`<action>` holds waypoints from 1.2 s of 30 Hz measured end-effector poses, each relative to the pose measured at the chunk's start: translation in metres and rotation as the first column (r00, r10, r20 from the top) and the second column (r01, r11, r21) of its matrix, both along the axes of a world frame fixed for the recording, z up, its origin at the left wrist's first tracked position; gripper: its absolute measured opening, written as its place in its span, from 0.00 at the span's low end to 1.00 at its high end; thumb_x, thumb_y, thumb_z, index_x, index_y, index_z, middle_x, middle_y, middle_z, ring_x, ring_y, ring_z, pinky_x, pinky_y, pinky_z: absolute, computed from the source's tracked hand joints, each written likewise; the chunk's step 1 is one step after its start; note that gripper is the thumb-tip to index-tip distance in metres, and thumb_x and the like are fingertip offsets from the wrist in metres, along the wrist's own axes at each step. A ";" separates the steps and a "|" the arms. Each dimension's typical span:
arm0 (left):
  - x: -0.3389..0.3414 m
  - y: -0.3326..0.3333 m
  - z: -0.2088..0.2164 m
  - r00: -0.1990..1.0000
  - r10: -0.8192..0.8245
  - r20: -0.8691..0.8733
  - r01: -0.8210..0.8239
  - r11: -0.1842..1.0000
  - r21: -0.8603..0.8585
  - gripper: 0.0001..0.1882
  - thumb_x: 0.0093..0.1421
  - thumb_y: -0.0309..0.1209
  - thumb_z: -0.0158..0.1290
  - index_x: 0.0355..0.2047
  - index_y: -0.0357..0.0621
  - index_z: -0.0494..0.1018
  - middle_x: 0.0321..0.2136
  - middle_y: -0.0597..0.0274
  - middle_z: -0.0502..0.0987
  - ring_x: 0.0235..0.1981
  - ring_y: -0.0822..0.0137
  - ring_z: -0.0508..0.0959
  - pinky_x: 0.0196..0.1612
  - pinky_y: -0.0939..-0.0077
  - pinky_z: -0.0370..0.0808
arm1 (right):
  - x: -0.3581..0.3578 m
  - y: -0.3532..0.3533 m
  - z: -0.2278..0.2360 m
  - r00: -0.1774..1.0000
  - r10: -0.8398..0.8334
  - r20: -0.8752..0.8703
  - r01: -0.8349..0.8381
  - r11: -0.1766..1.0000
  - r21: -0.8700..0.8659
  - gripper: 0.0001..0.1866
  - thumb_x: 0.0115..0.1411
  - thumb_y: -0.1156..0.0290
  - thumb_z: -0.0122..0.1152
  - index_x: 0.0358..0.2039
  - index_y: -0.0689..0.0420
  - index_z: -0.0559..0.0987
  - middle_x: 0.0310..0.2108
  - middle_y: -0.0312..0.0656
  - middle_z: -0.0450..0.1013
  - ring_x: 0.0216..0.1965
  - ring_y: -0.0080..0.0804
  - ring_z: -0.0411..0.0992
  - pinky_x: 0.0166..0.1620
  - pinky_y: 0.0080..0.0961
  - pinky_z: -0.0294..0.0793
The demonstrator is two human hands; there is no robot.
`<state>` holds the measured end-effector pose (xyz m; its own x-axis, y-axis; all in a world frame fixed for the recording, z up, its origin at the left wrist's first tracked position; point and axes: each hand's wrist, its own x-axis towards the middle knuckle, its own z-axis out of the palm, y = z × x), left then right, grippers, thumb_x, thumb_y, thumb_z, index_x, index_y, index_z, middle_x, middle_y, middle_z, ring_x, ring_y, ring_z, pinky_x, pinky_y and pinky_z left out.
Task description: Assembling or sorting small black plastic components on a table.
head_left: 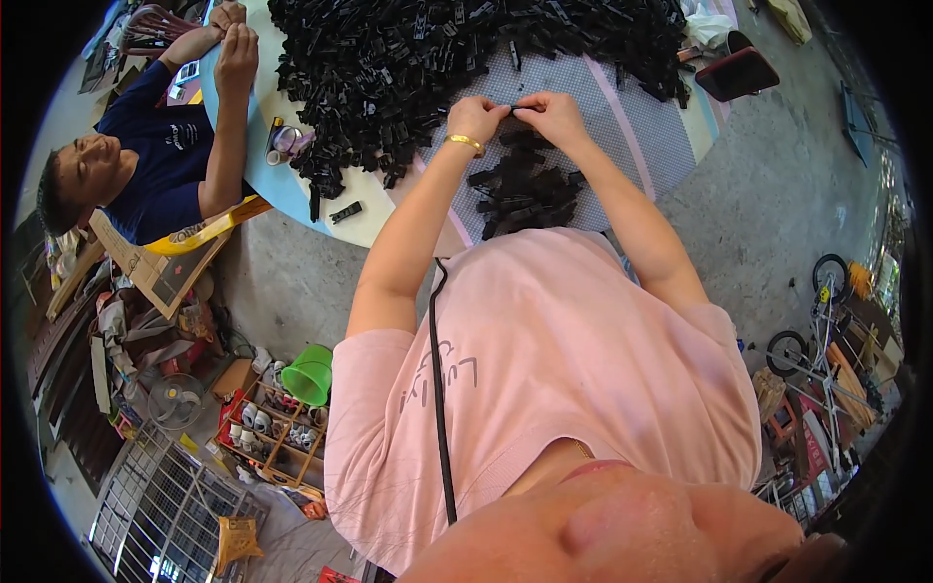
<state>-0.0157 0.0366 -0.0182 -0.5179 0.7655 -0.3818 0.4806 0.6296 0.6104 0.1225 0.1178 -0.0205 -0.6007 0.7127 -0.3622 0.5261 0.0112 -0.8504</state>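
Observation:
Over the near part of the table, both my hands meet with pinched fingertips. My left hand (475, 120), with a gold bracelet at its wrist, pinches one end of a small black strip-like piece (516, 108). The other end is between the fingers of my right hand (553, 119). Fingers cover much of the piece, and its exact kind cannot be made out. Below my hands, close to my body, lies a small heap of similar black pieces (525, 189). A far larger pile of black pieces (379, 78) spreads over the table's far side.
A dark phone (737, 76) lies at the right of the round table (671, 131). Towards the left are a tape roll (282, 141) and one stray black piece (346, 212). Another person (160, 146) sits at the left, hands raised. Behind stand a green bucket (308, 375) and a shoe rack (282, 437).

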 end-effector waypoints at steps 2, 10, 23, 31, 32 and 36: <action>-0.005 0.004 -0.001 0.994 -0.007 0.105 0.019 0.993 -0.118 0.19 0.46 0.46 0.55 0.26 0.41 0.77 0.24 0.51 0.77 0.30 0.56 0.77 0.37 0.68 0.71 | -0.001 0.004 -0.001 0.998 -0.066 -0.013 0.062 0.977 -0.205 0.10 0.48 0.69 0.62 0.30 0.60 0.79 0.25 0.41 0.75 0.25 0.25 0.74 0.29 0.19 0.73; -0.008 0.007 0.006 0.982 -0.064 0.180 0.081 0.992 -0.092 0.16 0.45 0.42 0.57 0.24 0.41 0.77 0.22 0.54 0.77 0.27 0.59 0.77 0.34 0.70 0.72 | -0.004 0.016 -0.008 0.997 0.016 0.082 0.006 0.964 -0.266 0.10 0.47 0.69 0.63 0.27 0.63 0.77 0.21 0.39 0.74 0.20 0.21 0.72 0.24 0.16 0.72; -0.010 0.020 0.011 0.973 -0.088 0.214 0.142 0.957 -0.253 0.15 0.47 0.43 0.56 0.19 0.42 0.76 0.16 0.60 0.76 0.23 0.65 0.77 0.31 0.73 0.72 | -0.008 0.013 0.004 0.988 0.031 0.151 -0.007 0.988 -0.152 0.09 0.48 0.68 0.62 0.24 0.61 0.75 0.19 0.38 0.74 0.18 0.22 0.72 0.22 0.17 0.71; -0.009 0.002 -0.001 0.948 -0.096 0.304 0.160 0.968 -0.192 0.14 0.47 0.42 0.55 0.20 0.42 0.76 0.15 0.61 0.76 0.20 0.66 0.76 0.30 0.73 0.72 | -0.012 0.035 0.016 0.877 0.398 0.271 -0.388 0.917 -0.092 0.16 0.48 0.58 0.61 0.23 0.60 0.75 0.16 0.39 0.73 0.17 0.24 0.72 0.22 0.20 0.70; -0.007 -0.004 -0.001 0.946 -0.120 0.301 0.187 0.960 -0.207 0.14 0.47 0.42 0.56 0.20 0.43 0.76 0.15 0.61 0.76 0.20 0.66 0.76 0.30 0.73 0.72 | -0.015 0.041 0.023 0.775 0.536 0.334 -0.506 0.844 -0.178 0.17 0.48 0.56 0.60 0.23 0.60 0.75 0.15 0.38 0.72 0.16 0.24 0.71 0.22 0.21 0.70; 0.008 -0.017 0.018 0.942 -0.265 0.204 0.303 0.935 -0.184 0.15 0.46 0.42 0.57 0.20 0.41 0.76 0.16 0.59 0.76 0.20 0.65 0.76 0.30 0.73 0.72 | -0.028 0.044 0.019 0.980 0.062 0.191 -0.156 0.835 0.528 0.18 0.46 0.52 0.61 0.25 0.56 0.75 0.19 0.40 0.73 0.23 0.36 0.73 0.27 0.27 0.71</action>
<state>-0.0079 0.0194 -0.0001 -0.2022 0.7632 -0.6137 0.5569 0.6051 0.5690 0.0945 0.1614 -0.0011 -0.6537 0.7558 -0.0385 0.6214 0.5071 -0.5972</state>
